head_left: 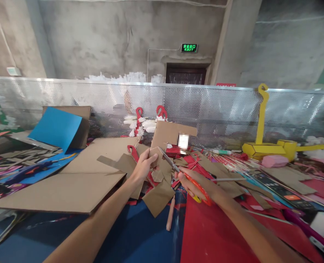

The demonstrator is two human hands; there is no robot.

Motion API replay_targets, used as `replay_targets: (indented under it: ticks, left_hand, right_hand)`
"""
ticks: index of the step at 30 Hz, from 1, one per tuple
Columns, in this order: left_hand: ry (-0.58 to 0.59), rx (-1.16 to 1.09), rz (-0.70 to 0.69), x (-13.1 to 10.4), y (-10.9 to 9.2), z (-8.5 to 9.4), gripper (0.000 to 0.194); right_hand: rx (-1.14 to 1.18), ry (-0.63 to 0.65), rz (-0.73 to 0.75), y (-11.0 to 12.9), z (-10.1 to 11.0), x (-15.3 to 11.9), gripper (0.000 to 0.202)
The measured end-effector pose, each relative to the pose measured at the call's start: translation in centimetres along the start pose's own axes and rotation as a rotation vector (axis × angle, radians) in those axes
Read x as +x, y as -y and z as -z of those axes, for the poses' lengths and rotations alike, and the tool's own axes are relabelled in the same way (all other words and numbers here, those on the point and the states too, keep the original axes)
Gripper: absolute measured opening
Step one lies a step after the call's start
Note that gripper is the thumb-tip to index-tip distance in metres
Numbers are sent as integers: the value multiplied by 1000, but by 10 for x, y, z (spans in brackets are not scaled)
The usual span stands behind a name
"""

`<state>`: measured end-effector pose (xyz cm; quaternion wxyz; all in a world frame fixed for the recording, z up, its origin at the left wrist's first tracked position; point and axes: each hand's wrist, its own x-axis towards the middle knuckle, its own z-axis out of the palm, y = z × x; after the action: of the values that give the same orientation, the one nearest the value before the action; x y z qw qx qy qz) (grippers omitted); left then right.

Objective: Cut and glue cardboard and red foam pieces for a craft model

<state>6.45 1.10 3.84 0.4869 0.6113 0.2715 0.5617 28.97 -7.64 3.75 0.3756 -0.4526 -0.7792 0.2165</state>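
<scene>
My left hand (145, 163) pinches a small piece of brown cardboard (157, 150) above the middle of the cluttered table. In my right hand (191, 180) are scissors (188, 177) with orange and yellow handles, their blades pointing up and left. The blades meet the right side of the cardboard piece; I cannot tell how far apart they are. Under the hands lie cardboard offcuts (159, 199), and a red hook-shaped piece (133, 151) is just left of my left hand. Below them a pinkish stick (171, 213) rests on the blue tabletop.
A large folded cardboard sheet (60, 191) covers the left side, with a blue sheet (56, 126) behind it. Red card (203, 230) lies front right. Yellow hook-topped shapes (263, 142) stand at the right. A perforated metal screen (219, 109) closes off the back.
</scene>
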Motion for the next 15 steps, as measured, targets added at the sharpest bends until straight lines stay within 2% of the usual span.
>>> replay_targets:
  ticks: [6, 15]
  left_hand:
    - [-40, 18, -11, -3, 3, -2, 26]
    - [-56, 30, -7, -3, 4, -5, 25]
  right_hand:
    - [-22, 36, 37, 2, -5, 2, 45]
    - [-39, 22, 0, 2, -5, 2, 45]
